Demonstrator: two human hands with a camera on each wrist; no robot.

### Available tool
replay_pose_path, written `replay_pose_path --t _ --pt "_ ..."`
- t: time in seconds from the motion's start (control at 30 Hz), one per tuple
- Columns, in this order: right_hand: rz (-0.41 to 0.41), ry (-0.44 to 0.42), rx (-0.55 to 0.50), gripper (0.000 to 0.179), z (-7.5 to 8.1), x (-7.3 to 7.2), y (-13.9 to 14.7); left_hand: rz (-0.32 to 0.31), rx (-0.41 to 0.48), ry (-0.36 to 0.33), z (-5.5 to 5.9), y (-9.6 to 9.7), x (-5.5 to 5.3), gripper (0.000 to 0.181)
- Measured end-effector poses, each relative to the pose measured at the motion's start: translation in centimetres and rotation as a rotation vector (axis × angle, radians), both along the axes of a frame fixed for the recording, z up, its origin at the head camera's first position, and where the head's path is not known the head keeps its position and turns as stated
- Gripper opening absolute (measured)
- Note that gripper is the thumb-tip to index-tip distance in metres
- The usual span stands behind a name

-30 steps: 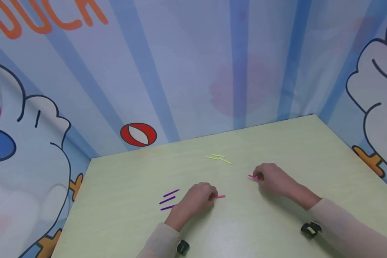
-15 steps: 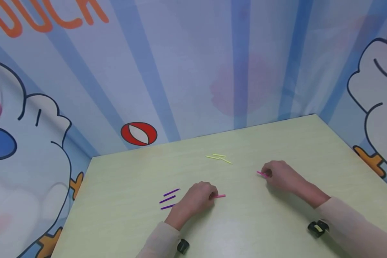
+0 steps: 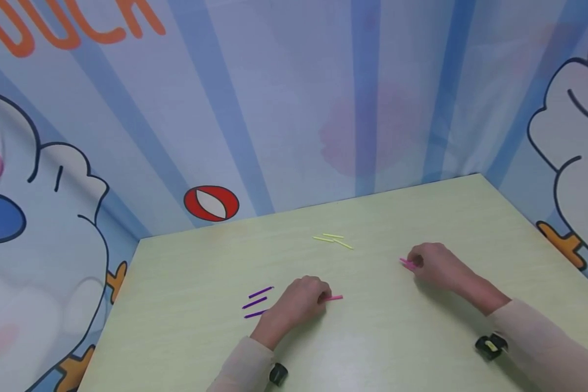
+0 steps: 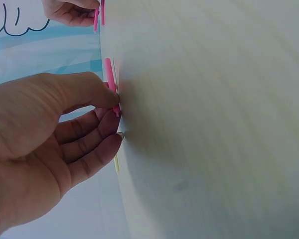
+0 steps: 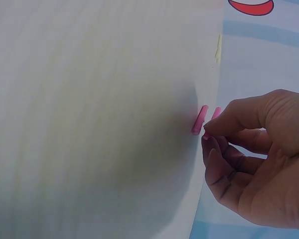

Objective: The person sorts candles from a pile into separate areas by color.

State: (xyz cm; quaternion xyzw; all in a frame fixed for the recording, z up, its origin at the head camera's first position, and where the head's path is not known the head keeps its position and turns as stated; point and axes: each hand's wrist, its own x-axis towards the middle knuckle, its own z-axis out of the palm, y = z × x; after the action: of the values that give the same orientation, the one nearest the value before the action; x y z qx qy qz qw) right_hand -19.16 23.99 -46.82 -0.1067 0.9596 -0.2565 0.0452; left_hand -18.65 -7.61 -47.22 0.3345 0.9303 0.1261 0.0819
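Observation:
Near the middle of the table (image 3: 176, 321), my left hand (image 3: 296, 305) pinches a thin pink stick (image 3: 335, 298) between thumb and fingertips, close to the surface. To the right and farther back, my right hand (image 3: 438, 267) pinches another pink stick (image 5: 216, 114). A third pink stick (image 5: 200, 120) lies on the table right beside the right fingertips. Three purple sticks (image 3: 255, 302) lie side by side left of my left hand, the nearest partly hidden behind its wrist. Three yellow sticks (image 3: 342, 244) lie together farther back.
A blue-striped cloth wall (image 3: 294, 109) with cartoon figures rises behind the table and along both sides. Black wrist cameras (image 3: 491, 346) sit at the cuffs of both light sleeves. The table's back edge runs just beyond the yellow sticks.
My right hand has moved right and slightly away from me with its pink stick, and another pink stick now shows beside it. The left hand has stayed in place.

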Motion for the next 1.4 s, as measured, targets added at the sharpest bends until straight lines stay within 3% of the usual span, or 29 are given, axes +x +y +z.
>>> replay_pose_path --t 0.97,1.4 --pt "0.011 0.028 -0.006 0.018 -0.33 0.52 1.12 -0.007 0.004 0.000 -0.43 -0.24 -0.28 0.017" --pt "-0.010 -0.003 -0.008 0.020 -0.37 0.56 1.05 -0.019 0.011 -0.004 -0.38 -0.23 -0.23 0.017"
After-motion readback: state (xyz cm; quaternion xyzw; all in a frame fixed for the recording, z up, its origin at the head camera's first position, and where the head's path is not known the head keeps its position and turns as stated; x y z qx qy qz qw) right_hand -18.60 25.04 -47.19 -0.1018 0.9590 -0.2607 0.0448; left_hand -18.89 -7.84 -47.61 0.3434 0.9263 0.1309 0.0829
